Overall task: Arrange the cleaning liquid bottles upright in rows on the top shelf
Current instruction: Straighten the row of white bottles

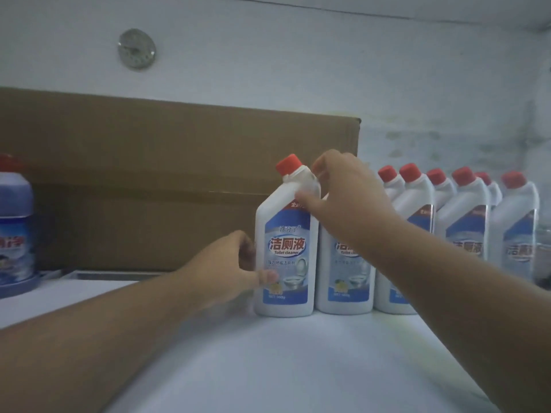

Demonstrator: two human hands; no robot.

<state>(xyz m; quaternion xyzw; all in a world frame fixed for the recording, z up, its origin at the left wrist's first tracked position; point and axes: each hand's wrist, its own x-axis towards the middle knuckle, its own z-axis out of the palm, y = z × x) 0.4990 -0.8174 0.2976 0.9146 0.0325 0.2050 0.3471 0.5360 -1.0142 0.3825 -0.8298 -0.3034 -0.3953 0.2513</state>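
Bare white shelf (298, 368) surface nearest, both forearms reaching in over it. Left hand (229, 263) low at the left side of the leftmost bottle (284, 248), thumb across the lower label, fingers curled round the body behind: gripping the base. Right hand (343, 186) up at the same bottle's shoulder, fingers pinching the neck just under the red cap (288, 164). Bottle standing on the shelf at the front, left end of the row, touching or just beside the second bottle (346, 263); gap too blurred to call. Long axis vertical, base flat down, cap up with the angled neck leaning left, label facing the camera. Further right and back, remaining bottles (465, 222) upright in two ranks, red caps showing. Behind the held bottle, cardboard box (179, 174) along the wall. Far left, blue-label jar (15, 228) on a tray, not part of the row. Round metal fitting (137, 52) on the wall above. Risks, as a judgement: top-heavy hold at the neck plus a sideways nudge could tip the bottle left where nothing backs it up; pushing right too hard could knock the second bottle and domino the row; letting go with the base not fully flat could leave it rocking; label may end up turned if twisted on release.
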